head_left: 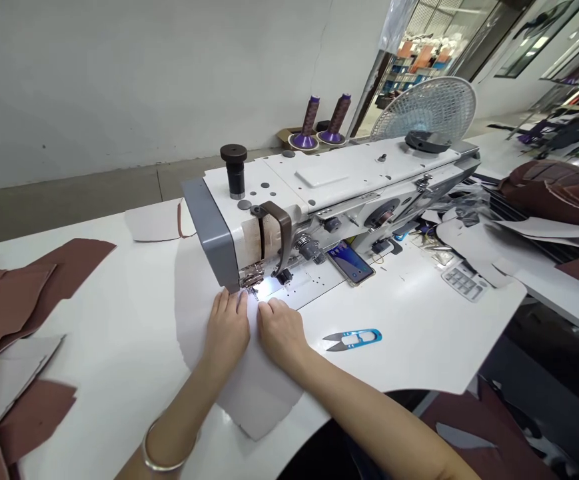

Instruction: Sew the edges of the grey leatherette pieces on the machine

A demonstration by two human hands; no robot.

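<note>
A pale fabric piece [266,400] lies flat on the sewing table, its far end under the head of the white sewing machine [279,193]. My left hand [228,323] rests on it, fingers closed and pressed down just left of the lit needle area [256,287]. To the right of the needle, my right hand [282,331] has its fingers curled together on the same piece. The fingertips of both hands are close to the presser foot, and the seam between them is mostly hidden. Blue-handled thread snips [353,339] lie beside my right hand, untouched.
Brown cut pieces [84,267] are piled at left. A phone [350,262] lies by the machine's bed. Two thread cones [310,120] and a fan [426,110] stand behind. More brown pieces [554,193] and a bobbin tray [466,281] are at right.
</note>
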